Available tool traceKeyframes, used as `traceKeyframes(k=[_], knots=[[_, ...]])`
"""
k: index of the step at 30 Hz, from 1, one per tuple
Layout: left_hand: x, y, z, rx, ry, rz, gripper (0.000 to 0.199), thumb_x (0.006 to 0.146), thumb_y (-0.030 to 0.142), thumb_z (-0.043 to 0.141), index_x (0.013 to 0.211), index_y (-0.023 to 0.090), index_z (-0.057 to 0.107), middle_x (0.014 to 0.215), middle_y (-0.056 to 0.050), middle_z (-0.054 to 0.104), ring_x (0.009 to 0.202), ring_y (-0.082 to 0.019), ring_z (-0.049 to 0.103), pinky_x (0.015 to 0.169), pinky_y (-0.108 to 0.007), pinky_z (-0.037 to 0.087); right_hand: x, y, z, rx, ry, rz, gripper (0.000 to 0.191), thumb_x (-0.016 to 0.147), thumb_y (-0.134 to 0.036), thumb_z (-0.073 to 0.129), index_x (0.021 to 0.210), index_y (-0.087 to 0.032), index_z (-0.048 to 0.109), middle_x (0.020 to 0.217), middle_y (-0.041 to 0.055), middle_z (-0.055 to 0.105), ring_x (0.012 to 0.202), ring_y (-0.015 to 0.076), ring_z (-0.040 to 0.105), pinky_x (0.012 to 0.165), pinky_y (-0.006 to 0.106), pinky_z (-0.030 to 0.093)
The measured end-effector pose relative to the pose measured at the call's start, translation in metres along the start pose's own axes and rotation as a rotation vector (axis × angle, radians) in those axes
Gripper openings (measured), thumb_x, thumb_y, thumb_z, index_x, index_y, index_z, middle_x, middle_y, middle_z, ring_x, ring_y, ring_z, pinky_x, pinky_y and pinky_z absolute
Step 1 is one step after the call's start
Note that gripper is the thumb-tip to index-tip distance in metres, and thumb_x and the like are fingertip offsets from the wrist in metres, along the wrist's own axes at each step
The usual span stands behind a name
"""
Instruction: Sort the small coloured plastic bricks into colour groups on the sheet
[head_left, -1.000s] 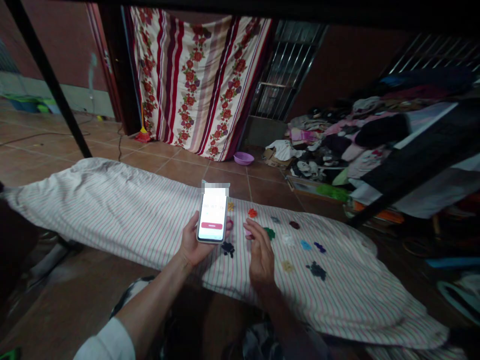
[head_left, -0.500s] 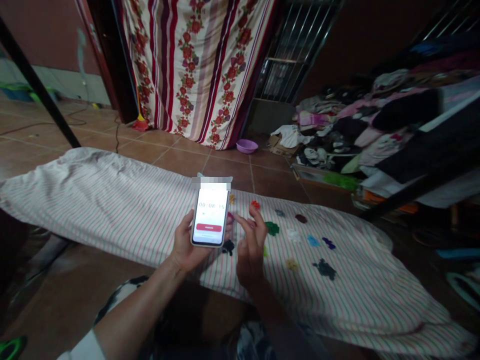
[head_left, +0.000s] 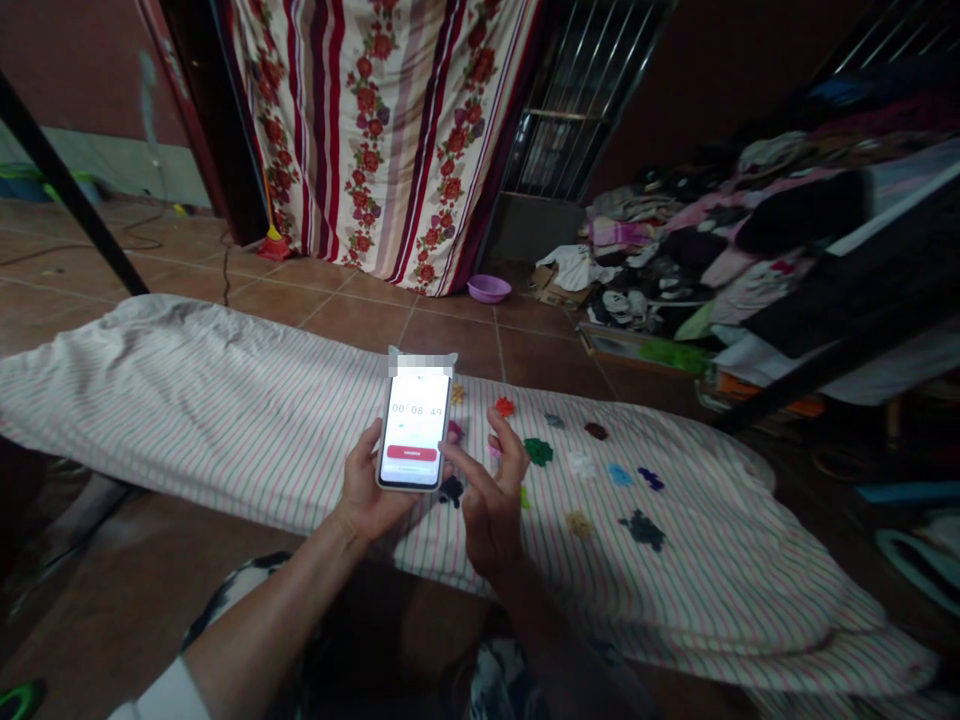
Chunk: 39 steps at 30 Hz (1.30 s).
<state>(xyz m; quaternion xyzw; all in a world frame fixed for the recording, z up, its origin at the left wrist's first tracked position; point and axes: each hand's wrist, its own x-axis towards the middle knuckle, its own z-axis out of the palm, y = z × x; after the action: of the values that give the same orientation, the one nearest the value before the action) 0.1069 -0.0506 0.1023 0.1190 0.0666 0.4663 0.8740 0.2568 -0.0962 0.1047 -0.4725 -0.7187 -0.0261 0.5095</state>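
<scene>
A lit phone (head_left: 412, 425) is upright in my left hand (head_left: 367, 495), whose fingers wrap round its case. Its white screen shows a running timer and a red button. My right hand (head_left: 493, 500) is just right of the phone, empty, with the index finger stretched to the screen's lower right edge and the other fingers partly curled. Small heaps of coloured pieces lie on the striped cloth (head_left: 247, 400) beyond and to the right: green (head_left: 538, 452), red (head_left: 505, 406), white (head_left: 581, 465), light blue (head_left: 619, 474), dark blue (head_left: 651, 478), tan (head_left: 578, 524) and dark grey (head_left: 643, 530).
A floral curtain (head_left: 405, 140) hangs behind the cloth-covered surface. On the tiled floor stand a purple basin (head_left: 489, 289) and a red broom (head_left: 274, 245). Piled clothes (head_left: 675, 240) fill the right side. Dark poles slant at both sides.
My right index finger has moved left and down, from beside the phone to its screen edge. The timer reading has gone up. The view has shifted slightly.
</scene>
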Motion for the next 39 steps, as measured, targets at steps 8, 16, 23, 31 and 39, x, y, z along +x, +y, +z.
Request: traceKeyframes(k=[8, 16, 23, 31, 39], knots=[[0.001, 0.000, -0.003, -0.001, 0.057, -0.006, 0.061, 0.093, 0.047, 0.040, 0.139, 0.008, 0.046, 0.119, -0.019, 0.066, 0.110, -0.032, 0.062, 0.104, -0.051, 0.038, 0.002, 0.002, 0.001, -0.036, 0.003, -0.016, 0.054, 0.098, -0.047, 0.022, 0.113, -0.026, 0.070, 0.150, 0.0055, 0.027, 0.133, 0.0316, 0.034, 0.101, 0.053, 0.038], [0.000, 0.000, -0.008, -0.024, 0.061, -0.015, 0.060, 0.092, 0.047, 0.043, 0.139, 0.010, 0.047, 0.118, -0.016, 0.067, 0.108, -0.030, 0.063, 0.103, -0.050, 0.040, 0.004, 0.003, 0.001, -0.021, -0.026, -0.017, 0.051, 0.097, -0.040, 0.024, 0.113, -0.024, 0.070, 0.146, 0.0079, 0.034, 0.133, 0.0315, 0.034, 0.101, 0.054, 0.038], [0.000, 0.001, -0.013, -0.013, 0.050, -0.032, 0.062, 0.091, 0.048, 0.044, 0.140, 0.011, 0.045, 0.120, -0.016, 0.066, 0.102, -0.031, 0.065, 0.098, -0.050, 0.043, 0.004, 0.008, 0.003, -0.015, -0.028, 0.030, 0.056, 0.098, -0.044, 0.018, 0.119, -0.023, 0.066, 0.150, 0.0074, 0.030, 0.135, 0.0300, 0.034, 0.104, 0.052, 0.037], [0.001, 0.002, -0.014, -0.015, 0.039, -0.037, 0.062, 0.092, 0.048, 0.043, 0.140, 0.009, 0.044, 0.118, -0.017, 0.066, 0.100, -0.031, 0.066, 0.096, -0.048, 0.044, 0.003, 0.011, 0.004, 0.021, -0.038, 0.066, 0.053, 0.098, -0.044, 0.021, 0.119, -0.024, 0.066, 0.149, 0.0063, 0.033, 0.133, 0.0293, 0.037, 0.104, 0.052, 0.037], [0.000, 0.003, -0.011, -0.013, 0.023, -0.042, 0.065, 0.091, 0.049, 0.044, 0.140, 0.007, 0.042, 0.117, -0.019, 0.066, 0.103, -0.031, 0.065, 0.094, -0.045, 0.045, 0.005, 0.012, 0.007, 0.064, 0.016, 0.116, 0.051, 0.098, -0.039, 0.020, 0.109, -0.019, 0.067, 0.142, 0.0098, 0.043, 0.130, 0.0273, 0.042, 0.104, 0.050, 0.038]])
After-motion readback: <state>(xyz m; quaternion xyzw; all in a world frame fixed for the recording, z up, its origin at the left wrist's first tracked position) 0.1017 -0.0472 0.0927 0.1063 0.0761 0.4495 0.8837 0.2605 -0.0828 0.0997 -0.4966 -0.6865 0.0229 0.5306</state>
